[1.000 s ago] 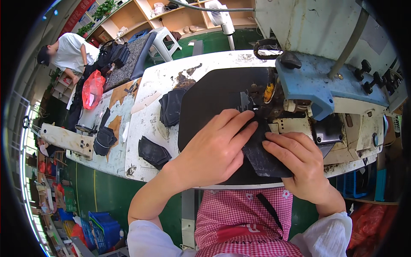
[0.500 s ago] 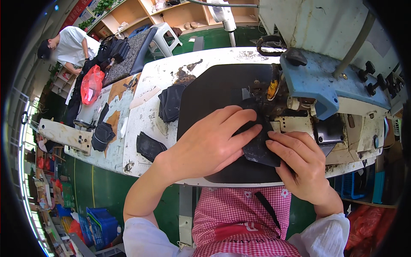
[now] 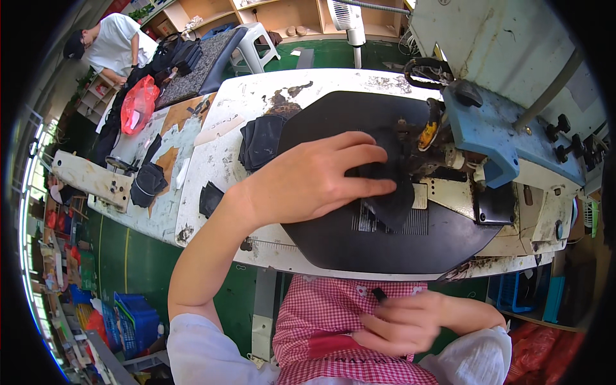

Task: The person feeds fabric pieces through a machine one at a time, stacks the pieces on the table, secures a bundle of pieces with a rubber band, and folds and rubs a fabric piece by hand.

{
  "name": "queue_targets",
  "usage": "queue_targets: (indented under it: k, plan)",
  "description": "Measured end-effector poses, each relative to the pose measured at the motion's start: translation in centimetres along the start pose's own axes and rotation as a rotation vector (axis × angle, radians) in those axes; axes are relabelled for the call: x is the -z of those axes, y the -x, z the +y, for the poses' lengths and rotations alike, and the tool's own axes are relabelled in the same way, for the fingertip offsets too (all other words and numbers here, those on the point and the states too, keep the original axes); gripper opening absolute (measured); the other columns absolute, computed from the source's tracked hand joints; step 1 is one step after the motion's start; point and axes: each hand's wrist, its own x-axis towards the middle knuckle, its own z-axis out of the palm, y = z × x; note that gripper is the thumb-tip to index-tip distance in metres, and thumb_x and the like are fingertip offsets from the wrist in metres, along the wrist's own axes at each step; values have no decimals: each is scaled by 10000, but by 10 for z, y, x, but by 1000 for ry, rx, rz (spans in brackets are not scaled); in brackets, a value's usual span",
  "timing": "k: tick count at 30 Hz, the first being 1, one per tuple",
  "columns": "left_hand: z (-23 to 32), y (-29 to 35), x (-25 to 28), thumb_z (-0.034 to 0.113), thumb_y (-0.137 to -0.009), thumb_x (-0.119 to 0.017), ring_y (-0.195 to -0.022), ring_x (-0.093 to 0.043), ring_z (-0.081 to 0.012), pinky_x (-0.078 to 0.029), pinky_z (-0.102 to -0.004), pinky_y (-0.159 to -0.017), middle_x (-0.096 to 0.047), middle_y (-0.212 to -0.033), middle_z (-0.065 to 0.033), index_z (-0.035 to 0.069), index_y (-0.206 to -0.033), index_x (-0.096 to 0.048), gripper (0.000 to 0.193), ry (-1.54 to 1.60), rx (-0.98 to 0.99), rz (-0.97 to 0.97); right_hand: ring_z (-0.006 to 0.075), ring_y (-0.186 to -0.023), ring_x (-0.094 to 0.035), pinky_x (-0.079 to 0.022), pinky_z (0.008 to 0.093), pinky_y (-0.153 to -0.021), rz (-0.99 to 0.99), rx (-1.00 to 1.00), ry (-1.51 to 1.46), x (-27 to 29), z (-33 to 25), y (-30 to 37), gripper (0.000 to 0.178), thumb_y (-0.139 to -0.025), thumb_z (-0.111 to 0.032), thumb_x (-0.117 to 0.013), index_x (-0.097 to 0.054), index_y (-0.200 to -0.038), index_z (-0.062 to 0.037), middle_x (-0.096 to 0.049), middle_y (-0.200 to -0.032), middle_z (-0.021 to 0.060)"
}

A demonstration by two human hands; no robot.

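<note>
My left hand (image 3: pixel 327 176) reaches over the black work plate (image 3: pixel 346 253), its fingers bent over a black fabric piece (image 3: pixel 393 208) and holding it beside the sewing machine's (image 3: pixel 478 131) needle area. Where the fabric meets the machine, hand and dark parts hide the contact. Lower down, in front of the red checked apron (image 3: pixel 308 305), my right hand (image 3: pixel 407 324) is curled closed and a little blurred. A short black strip (image 3: pixel 379 295) shows just above its fingers; what lies inside them is hidden.
Left of the plate lie a stack of black pieces (image 3: pixel 262 141) and a smaller black pile (image 3: pixel 210 199). Another black bundle (image 3: pixel 149 184) rests on the adjoining table. A person (image 3: pixel 122 48) works at the far left, near a red plastic bag (image 3: pixel 139 106).
My right hand has left the black fabric and come down toward the apron. My left hand stays on the fabric. The view has shifted slightly, and the plate's grooved area now shows.
</note>
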Motion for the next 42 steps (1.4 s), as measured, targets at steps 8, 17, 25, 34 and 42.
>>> queue_targets:
  k: [8, 17, 25, 34, 42]
  plan:
    - [-10, -3, 1, 65, -806, -618, -1221, -522, -361, -486, -440, -991, -545, -1282, -140, 126, -1246, -660, 446, -6, 5, -20, 227, -850, -666, -540, 355, -742, -331, -1045, -289, -83, 45, 66, 241, -895, -200, -633, -676, -1106, -92, -683, -1018, 54]
    - [2, -5, -5, 111, -782, -620, -1108, -612, -276, -554, -364, -873, -616, -1208, -102, 131, -1218, -666, 439, -343, 41, 44, 221, -848, -664, -538, 354, -729, -292, -1081, -368, -81, 44, 69, 242, -904, -196, -614, -676, -1112, -87, -680, -1019, 60]
    - [5, -7, -3, 116, -790, -590, -1050, -622, -237, -552, -336, -848, -625, -1187, -77, 99, -1209, -657, 425, -462, 104, -13, 216, -847, -663, -537, 353, -718, -291, -1058, -402, -70, 45, 75, 245, -913, -193, -597, -675, -1117, -83, -677, -1020, 66]
    - [-30, 33, 8, 14, -802, -610, -976, -660, -261, -551, -364, -820, -671, -1089, -76, 67, -1131, -677, 340, -637, 385, 312, 186, -770, -648, -555, 274, -628, -79, -280, -516, 3, -14, -6, 282, -834, -74, -637, -696, -1106, -28, -629, -1009, 91]
    - [62, 150, -24, 199, -732, -808, -1116, -595, -348, -444, -474, -979, -634, -1210, -163, 26, -1153, -659, 479, -321, 874, 308, 215, -855, -646, -533, 307, -701, 58, -873, -207, 52, 24, -40, 300, -730, 15, -788, -717, -1011, -63, -604, -1057, 89]
